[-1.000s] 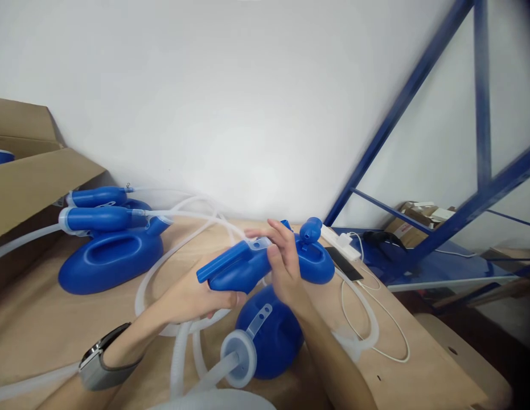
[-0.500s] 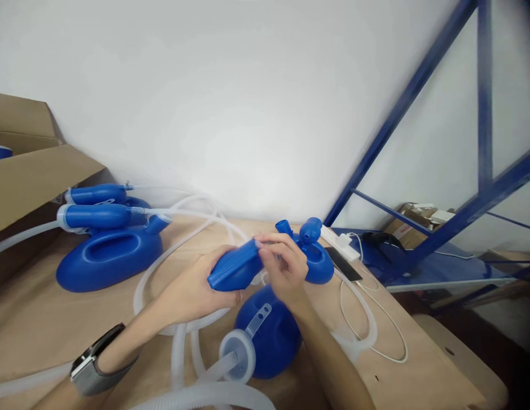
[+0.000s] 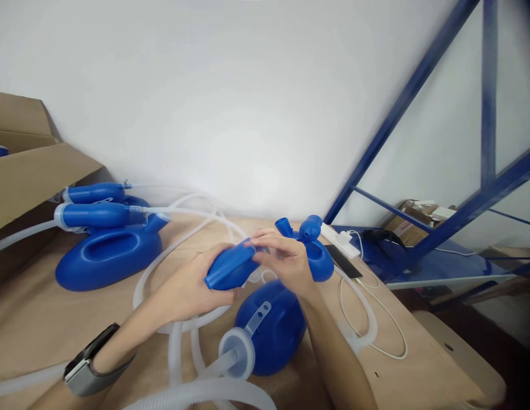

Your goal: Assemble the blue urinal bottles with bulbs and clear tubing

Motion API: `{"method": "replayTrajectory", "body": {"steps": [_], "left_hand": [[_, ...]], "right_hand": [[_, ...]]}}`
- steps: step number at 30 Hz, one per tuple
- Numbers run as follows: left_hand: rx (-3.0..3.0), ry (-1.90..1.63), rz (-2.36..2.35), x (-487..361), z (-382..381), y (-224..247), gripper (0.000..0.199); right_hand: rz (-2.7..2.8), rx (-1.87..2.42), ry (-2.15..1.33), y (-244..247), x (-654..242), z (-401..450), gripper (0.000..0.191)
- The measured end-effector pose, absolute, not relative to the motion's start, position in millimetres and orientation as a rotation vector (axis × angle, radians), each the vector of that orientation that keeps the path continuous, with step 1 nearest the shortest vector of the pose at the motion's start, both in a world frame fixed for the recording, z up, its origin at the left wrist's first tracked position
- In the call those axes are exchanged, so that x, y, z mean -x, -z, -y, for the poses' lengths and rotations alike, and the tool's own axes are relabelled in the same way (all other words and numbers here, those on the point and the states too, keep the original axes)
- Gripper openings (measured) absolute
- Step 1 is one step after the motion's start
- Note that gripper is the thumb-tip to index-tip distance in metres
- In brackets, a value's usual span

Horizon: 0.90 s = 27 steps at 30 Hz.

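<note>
Our left hand [image 3: 188, 287] was wrapped round a blue plastic piece [image 3: 230, 265], lifted over the surface [image 3: 29, 330] and tilted up to the right. Our right hand [image 3: 288, 259] met its far end at two to three o'clock, fingers bent; we could not tell whether they gripped it.

Taking that piece as the dial's centre, a blue bottle [image 3: 271, 324] lay close in at five o'clock, partly behind our right forearm, its white cap [image 3: 237, 353] at six. Clear hoses [image 3: 175, 353] looped beneath our left wrist and crowded the near side. A larger bottle [image 3: 106, 267] filled nine o'clock, with blue cylinders [image 3: 96, 215] and an open cardboard box [image 3: 38, 176] towards ten. At three, beyond our right hand, sat another bottle [image 3: 320, 262], then a phone [image 3: 344, 262] and a power strip [image 3: 335, 242]. A white cable [image 3: 405, 344] curled at four; a blue metal frame [image 3: 418, 74] rose at two.
</note>
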<state>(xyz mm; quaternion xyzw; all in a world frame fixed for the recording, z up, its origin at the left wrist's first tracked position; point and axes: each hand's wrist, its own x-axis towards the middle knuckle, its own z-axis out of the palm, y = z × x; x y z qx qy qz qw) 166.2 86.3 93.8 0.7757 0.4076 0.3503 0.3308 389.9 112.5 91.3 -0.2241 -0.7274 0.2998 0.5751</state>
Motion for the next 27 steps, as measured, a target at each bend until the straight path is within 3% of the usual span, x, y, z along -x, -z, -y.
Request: {"method": "replayTrajectory", "body": {"steps": [10, 19, 24, 27], "left_hand": [[-2.201, -0.818, -1.130, -162, -85, -96, 0.064], [-2.367, -0.903, -1.237, -156, -91, -96, 0.071], [-2.273, -1.086, -1.154, -144, -86, -107, 0.072], [-2.193, -1.034, -1.123, -143, -82, -109, 0.069]], "right_hand": [[1.801, 0.508, -0.779, -97, -398, -110, 0.011], [1.894, 0.638, -0.318, -97, -392, -104, 0.009], [1.909, 0.691, -0.436, -90, -399, -109, 0.049], [1.926, 0.620, -0.497, -84, -397, -110, 0.056]]}}
